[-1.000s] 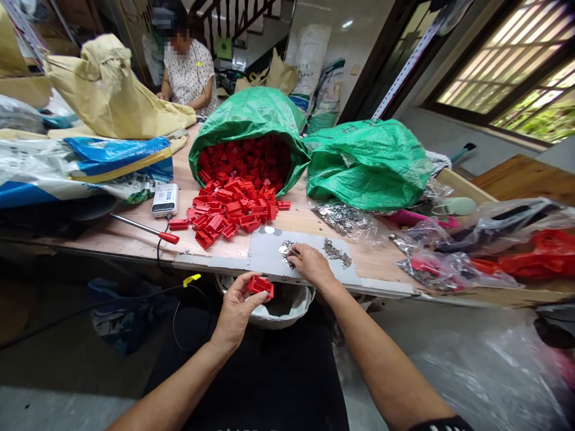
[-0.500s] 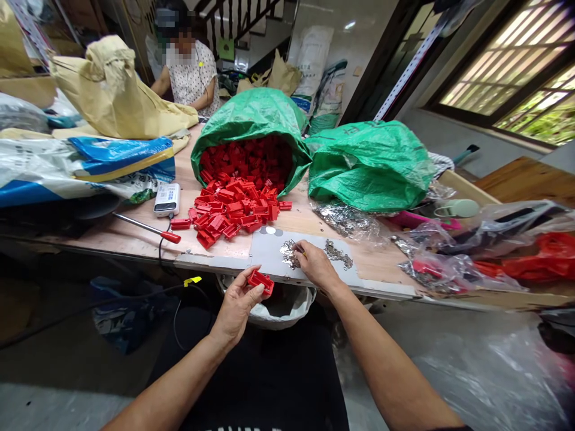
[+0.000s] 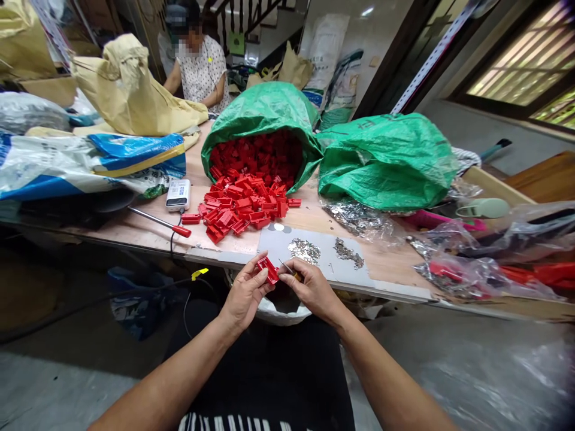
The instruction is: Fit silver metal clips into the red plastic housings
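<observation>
My left hand point(image 3: 245, 293) grips a small red plastic part point(image 3: 268, 269) just below the table's front edge. My right hand point(image 3: 312, 288) is closed in a pinch on a thin metal piece point(image 3: 284, 267) whose tip meets the red part. Two little heaps of small silver metal pieces point(image 3: 305, 249) lie on a grey sheet point(image 3: 274, 240) right above my hands. A pile of the same red parts point(image 3: 242, 206) spills from an open green sack point(image 3: 265, 114) further back on the wooden table point(image 3: 148, 230).
A second green sack point(image 3: 386, 158) lies right of the first. Clear bags of metal pieces point(image 3: 359, 218) and red items sit at the right. A red-handled tool point(image 3: 159, 221) and a white device point(image 3: 178, 194) lie at the left. Another person point(image 3: 200, 63) sits at the far end.
My right hand left the metal heap on the grey sheet and came down to the red part with a thin metal piece. My left hand rose slightly toward it.
</observation>
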### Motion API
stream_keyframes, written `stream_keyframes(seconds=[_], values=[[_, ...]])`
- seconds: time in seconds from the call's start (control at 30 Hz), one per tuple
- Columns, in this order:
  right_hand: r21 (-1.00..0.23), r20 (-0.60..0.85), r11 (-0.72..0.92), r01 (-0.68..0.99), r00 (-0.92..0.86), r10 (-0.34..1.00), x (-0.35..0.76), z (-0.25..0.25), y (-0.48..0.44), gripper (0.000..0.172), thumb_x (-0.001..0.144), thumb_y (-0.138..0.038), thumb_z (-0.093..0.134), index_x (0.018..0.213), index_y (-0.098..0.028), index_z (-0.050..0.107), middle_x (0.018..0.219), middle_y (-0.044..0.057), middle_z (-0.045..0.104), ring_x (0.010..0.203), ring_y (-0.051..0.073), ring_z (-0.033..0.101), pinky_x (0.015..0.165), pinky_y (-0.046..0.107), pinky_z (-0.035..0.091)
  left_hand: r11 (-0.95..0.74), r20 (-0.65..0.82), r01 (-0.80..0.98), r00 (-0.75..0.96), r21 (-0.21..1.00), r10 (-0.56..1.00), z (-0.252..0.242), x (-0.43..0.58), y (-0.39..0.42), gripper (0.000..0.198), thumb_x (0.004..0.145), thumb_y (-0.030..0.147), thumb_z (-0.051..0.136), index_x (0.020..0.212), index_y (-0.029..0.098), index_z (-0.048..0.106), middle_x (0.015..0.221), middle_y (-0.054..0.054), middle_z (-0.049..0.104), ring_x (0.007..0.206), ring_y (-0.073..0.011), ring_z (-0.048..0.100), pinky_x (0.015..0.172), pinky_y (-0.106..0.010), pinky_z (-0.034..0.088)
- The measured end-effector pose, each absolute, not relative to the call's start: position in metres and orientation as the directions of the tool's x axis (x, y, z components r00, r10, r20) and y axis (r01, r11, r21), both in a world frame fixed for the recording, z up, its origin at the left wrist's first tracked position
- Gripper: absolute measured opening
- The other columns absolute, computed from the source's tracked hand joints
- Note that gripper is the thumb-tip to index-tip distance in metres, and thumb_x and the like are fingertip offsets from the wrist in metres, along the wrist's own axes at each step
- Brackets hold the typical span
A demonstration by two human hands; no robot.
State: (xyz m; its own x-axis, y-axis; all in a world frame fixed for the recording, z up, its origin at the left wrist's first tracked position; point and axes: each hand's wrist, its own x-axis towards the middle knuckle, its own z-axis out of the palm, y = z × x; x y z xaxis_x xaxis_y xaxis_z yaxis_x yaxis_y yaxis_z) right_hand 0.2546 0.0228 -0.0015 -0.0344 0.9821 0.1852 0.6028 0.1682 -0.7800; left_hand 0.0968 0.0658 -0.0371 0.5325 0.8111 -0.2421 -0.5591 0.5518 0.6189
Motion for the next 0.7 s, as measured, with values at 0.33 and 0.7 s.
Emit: stream_keyframes(seconds=[0.33, 0.7], values=[[-0.625, 0.367, 0.367, 0.689, -0.155, 0.917, 0.2588, -0.0078, 0.0136, 0.011, 0.094, -0.024, 0.047, 0.09, -0.021, 0.057, 0.082, 0.006, 0.058, 0.08, 0.017, 0.054, 0.074, 0.029, 0.044, 0.508, -0.178, -0.494, 0.571, 0.706, 0.801, -0.0297, 0.097, 0.0668, 0.043, 0.071, 0.025, 0.074, 0.112, 0.02, 0.065, 0.089, -0.003, 0.06, 0.073, -0.009, 0.055, 0.067, -0.021, 0.045], [-0.732, 0.209, 0.285, 0.619, -0.193, 0.959, 0.2649, -0.0074, 0.0126, 0.011, 0.09, -0.021, 0.052, 0.095, -0.021, 0.061, 0.089, 0.005, 0.062, 0.085, 0.015, 0.057, 0.077, 0.027, 0.045, 0.448, -0.133, -0.431, 0.589, 0.783, 0.797, -0.032, 0.0966, 0.0719, 0.046, 0.072, 0.027, 0.072, 0.117, 0.02, 0.063, 0.089, -0.003, 0.063, 0.077, -0.0116, 0.057, 0.071, -0.023, 0.044]])
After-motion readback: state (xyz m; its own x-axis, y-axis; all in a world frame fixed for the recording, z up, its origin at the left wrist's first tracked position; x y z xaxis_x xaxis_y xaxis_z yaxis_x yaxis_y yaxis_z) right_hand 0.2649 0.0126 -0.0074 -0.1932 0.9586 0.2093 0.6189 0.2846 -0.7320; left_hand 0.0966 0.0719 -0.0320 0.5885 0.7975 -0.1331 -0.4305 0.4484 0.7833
